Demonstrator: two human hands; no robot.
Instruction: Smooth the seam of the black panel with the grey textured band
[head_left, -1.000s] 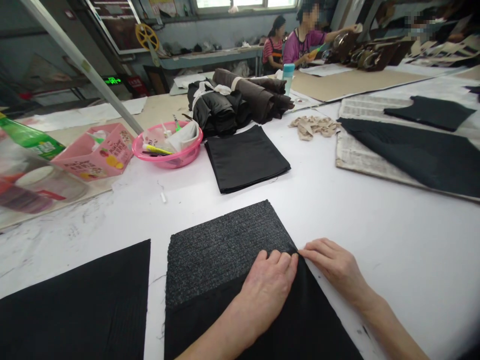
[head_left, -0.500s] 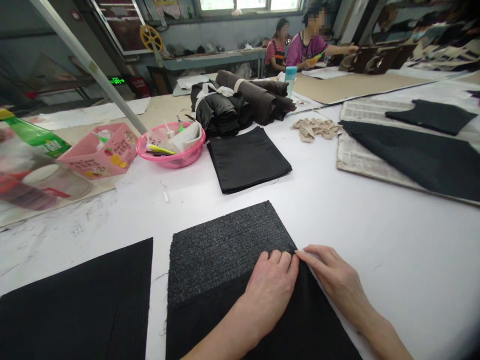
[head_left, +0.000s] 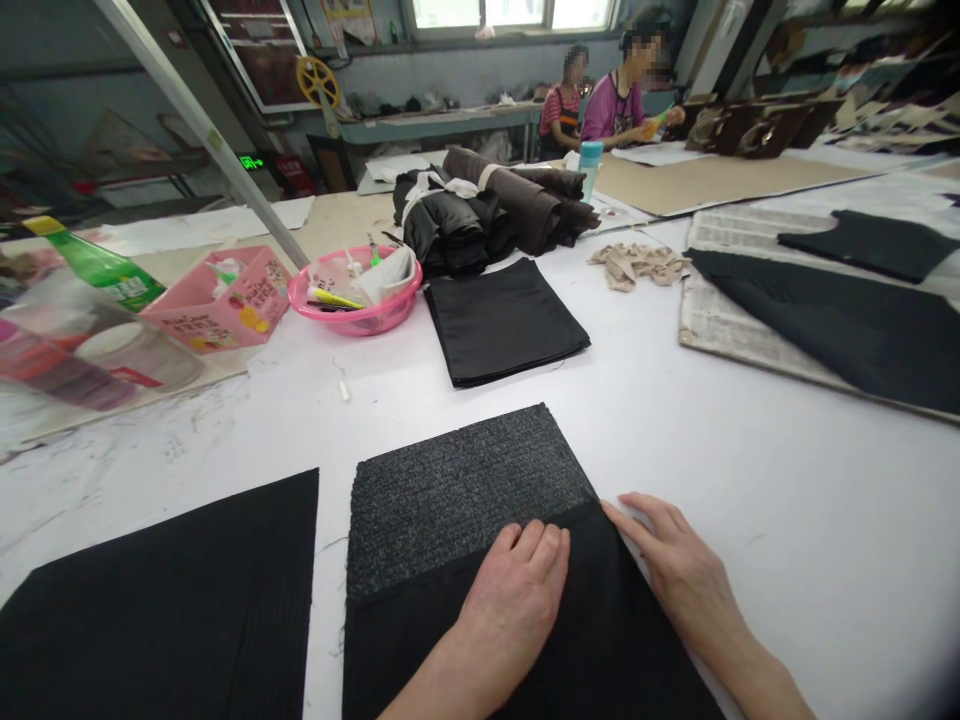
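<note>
A dark grey ribbed fabric piece (head_left: 465, 490) lies on the white table (head_left: 750, 480), with a smoother black piece (head_left: 600, 640) laid over its near part. My left hand (head_left: 514, 600) rests flat on the black piece near its upper edge, fingers together and stretched out. My right hand (head_left: 675, 565) lies open along the right edge of the fabric, fingertips at the black piece's top right corner. Neither hand holds anything.
Another black fabric piece (head_left: 165, 610) lies to the left. Further back are a folded black stack (head_left: 506, 320), rolled dark fabric (head_left: 495, 205), a pink bowl (head_left: 356, 295), a pink box (head_left: 217, 300), a green bottle (head_left: 97, 265) and black pieces on patterns (head_left: 825, 310). Two people sit at a far table.
My left hand has slid back toward me and left, away from the fabric's corner. My right hand has stayed at the right edge. The view has shifted slightly.
</note>
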